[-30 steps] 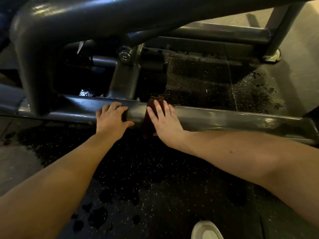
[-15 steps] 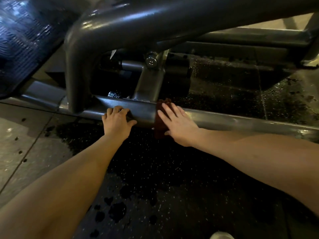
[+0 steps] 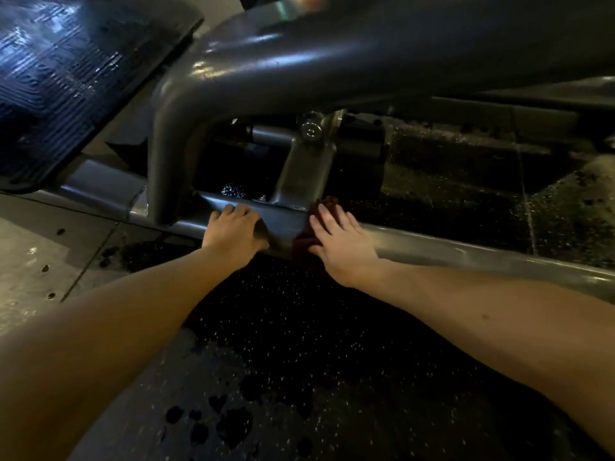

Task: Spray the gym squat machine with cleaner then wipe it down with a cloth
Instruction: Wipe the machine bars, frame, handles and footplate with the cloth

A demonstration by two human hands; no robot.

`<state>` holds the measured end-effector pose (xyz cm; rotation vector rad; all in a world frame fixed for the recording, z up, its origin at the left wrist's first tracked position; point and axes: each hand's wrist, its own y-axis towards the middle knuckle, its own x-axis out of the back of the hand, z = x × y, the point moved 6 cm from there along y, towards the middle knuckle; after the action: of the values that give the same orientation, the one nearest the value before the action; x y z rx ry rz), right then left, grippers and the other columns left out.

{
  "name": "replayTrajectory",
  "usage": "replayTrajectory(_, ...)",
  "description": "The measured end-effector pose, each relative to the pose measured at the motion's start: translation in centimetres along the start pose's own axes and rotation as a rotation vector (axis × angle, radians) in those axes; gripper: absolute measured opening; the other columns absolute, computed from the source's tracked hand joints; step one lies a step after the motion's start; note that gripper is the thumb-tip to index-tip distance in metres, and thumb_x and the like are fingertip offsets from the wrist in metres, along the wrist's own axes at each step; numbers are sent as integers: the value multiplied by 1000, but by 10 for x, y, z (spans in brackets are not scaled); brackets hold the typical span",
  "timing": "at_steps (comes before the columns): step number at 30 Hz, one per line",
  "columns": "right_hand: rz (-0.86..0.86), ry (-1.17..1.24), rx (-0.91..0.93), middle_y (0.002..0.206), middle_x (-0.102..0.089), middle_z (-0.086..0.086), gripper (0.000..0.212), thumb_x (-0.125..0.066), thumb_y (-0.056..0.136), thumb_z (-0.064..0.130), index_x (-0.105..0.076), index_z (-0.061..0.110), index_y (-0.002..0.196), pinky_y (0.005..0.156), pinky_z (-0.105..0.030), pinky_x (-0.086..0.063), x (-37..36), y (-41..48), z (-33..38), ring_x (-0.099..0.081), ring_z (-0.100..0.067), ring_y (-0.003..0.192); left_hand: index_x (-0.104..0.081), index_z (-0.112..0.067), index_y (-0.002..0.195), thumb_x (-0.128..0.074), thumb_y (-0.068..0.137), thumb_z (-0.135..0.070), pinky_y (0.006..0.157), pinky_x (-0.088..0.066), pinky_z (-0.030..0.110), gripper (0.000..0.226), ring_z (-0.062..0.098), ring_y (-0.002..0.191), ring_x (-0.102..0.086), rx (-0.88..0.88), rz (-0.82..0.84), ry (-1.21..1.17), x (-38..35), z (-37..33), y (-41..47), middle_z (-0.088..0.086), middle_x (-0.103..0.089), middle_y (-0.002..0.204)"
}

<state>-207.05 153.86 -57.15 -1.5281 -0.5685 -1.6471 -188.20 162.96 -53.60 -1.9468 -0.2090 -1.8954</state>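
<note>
The view is being swung leftward from a second ago, so a ribbed black footplate (image 3: 56,88) is now being shown at ten o'clock. The hands are being kept at one spot on the low rail (image 3: 466,252) of the squat machine (image 3: 299,71), so wiping is judged barely advanced. The left hand (image 3: 233,232) is being braced there, fingers curled together over the rail's top edge. At its three o'clock, the dark red cloth (image 3: 304,246) is being pressed flat onto the rail by the right hand (image 3: 342,251), fingers straight and spread. Smooth, glossy grey metal is being wiped; the speckled rubber floor (image 3: 332,344) is being left blotched wet.
</note>
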Motion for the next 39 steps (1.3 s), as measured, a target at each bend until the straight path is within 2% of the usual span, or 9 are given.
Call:
replayTrajectory(5,39,-1,50,173,8,-4,68,-32,109,49,-8,21,166,129,-47,3,2,42,51,10,-34,158,-51,-23,147,-58,98,-36,113,-32,45,51,29,139,-36,35,-20,-61,-3,9,-7,2,-45,151)
replayTrajectory(12,-11,-55,174,173,5,-2,67,-40,108,43,-9,25,165,129,-44,8,-12,-32,26,12,-31,159,-31,-23,159,-56,99,-51,122,-20,48,71,29,150,-22,-26,36,-63,-12,8,-31,2,-27,165)
replayTrajectory(16,87,156,144,172,-3,9,48,-39,110,39,-38,32,157,125,-39,16,-4,-66,29,17,-21,158,-44,-26,154,-54,100,-52,122,-18,47,60,26,150,-22,-90,52,-103,-9,7,-51,-2,-30,164)
replayTrajectory(19,82,510,91,163,-35,8,33,-48,108,37,-60,34,138,127,-45,-10,10,-79,36,-13,-24,156,-75,-23,116,-57,101,-48,117,-26,41,34,21,139,-38,-161,4,-204,-1,1,-61,-6,-53,146)
replayTrajectory(21,50,687,71,133,-60,-3,25,-53,107,30,-68,25,126,110,-39,-39,24,-80,42,-49,-23,131,-77,-13,98,-62,101,-37,113,-36,39,28,19,127,-51,-171,6,-371,2,-5,-68,-3,-63,132)
replayTrajectory(23,35,810,21,108,-67,-2,15,-54,107,26,-68,24,108,88,-31,-48,37,-77,49,-63,-20,105,-76,-9,94,-65,100,-24,102,-47,39,19,18,110,-63,-74,75,-679,-3,-6,-73,3,-70,118)
replayTrajectory(28,68,1235,-235,107,-76,-14,16,-61,104,24,-71,15,112,95,-48,-58,35,-68,47,-74,-32,100,-71,-18,113,-53,100,-4,103,-52,40,26,22,111,-67,124,289,-1296,-4,-18,-91,6,-73,114)
replayTrajectory(31,105,1420,-323,111,-75,-19,18,-66,100,15,-70,9,117,96,-49,-58,30,-62,50,-73,-36,103,-71,-27,115,-61,93,-1,92,-50,21,35,10,110,-66,70,270,-1265,4,-20,-99,-2,-73,117)
replayTrajectory(39,68,1180,-430,109,-69,-1,36,-80,87,12,-64,17,119,97,-39,-56,27,-46,44,-68,-21,102,-76,-23,108,-72,96,-24,91,-57,27,13,8,94,-75,131,216,-1232,-1,-19,-91,-5,-79,100)
